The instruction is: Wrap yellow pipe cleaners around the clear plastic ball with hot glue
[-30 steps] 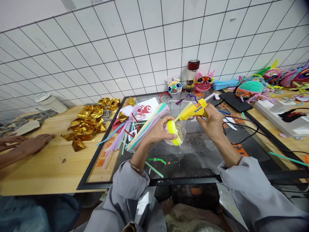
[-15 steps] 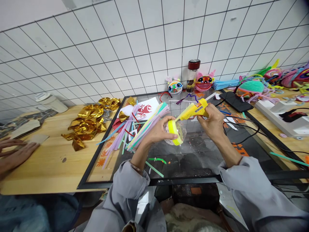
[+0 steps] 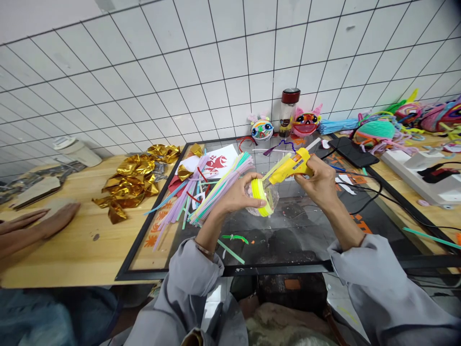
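My left hand [image 3: 237, 194] is closed around a clear round container with yellow strips [image 3: 260, 196] wrapped about its side. In my right hand [image 3: 319, 180] is a yellow glue gun [image 3: 291, 166], its nozzle pointing down-left at the near edge of the yellow band. A yellow strip end [image 3: 277, 167] rises from the band toward the gun. Whether the nozzle touches the band cannot be made out. Left of my left hand lies a bundle of pastel pipe cleaners [image 3: 225, 187] on the black-framed glass panel [image 3: 230, 274].
Gold foil [image 3: 133, 178] lies to the left, near another person's hands [image 3: 46, 221]. At the back stand a bottle [image 3: 288, 113] and two decorated faces [image 3: 262, 129]. A phone [image 3: 353, 152], cables and a power strip [image 3: 427, 180] are at the right.
The glue gun and my right hand have shifted slightly, with the nozzle a little lower and further right along the band. The other person's hands have moved right.
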`<state>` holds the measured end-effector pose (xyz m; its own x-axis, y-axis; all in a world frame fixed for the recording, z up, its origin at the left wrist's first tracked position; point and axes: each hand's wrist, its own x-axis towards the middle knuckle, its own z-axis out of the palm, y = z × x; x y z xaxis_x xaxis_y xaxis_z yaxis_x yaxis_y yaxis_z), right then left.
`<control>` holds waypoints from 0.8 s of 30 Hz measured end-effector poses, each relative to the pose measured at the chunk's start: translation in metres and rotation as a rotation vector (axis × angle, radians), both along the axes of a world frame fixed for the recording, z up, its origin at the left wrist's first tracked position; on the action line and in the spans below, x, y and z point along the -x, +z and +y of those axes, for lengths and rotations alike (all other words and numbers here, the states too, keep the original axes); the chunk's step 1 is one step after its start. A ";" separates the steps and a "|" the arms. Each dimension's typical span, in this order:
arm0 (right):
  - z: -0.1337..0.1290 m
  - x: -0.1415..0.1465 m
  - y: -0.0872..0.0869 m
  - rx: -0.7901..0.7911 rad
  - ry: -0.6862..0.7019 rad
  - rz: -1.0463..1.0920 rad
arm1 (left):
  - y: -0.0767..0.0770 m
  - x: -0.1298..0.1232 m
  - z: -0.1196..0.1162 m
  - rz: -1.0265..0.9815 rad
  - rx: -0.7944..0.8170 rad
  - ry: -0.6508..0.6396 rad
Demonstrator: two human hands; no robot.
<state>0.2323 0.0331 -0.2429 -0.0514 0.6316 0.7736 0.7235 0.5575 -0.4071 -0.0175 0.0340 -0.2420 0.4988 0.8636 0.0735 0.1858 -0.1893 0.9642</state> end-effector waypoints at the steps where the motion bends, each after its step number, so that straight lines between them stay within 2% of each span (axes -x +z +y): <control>1: 0.000 0.000 0.000 0.000 0.003 0.001 | 0.000 0.000 0.000 0.001 -0.004 0.001; 4: 0.000 0.000 0.000 -0.009 0.006 0.000 | 0.000 0.000 0.000 0.006 -0.015 0.002; 11: -0.001 0.003 -0.001 -0.044 -0.092 -0.013 | -0.001 0.001 0.000 0.003 -0.013 -0.020; 24: -0.001 0.004 -0.003 -0.058 -0.095 -0.017 | 0.005 -0.002 -0.003 -0.017 0.027 -0.025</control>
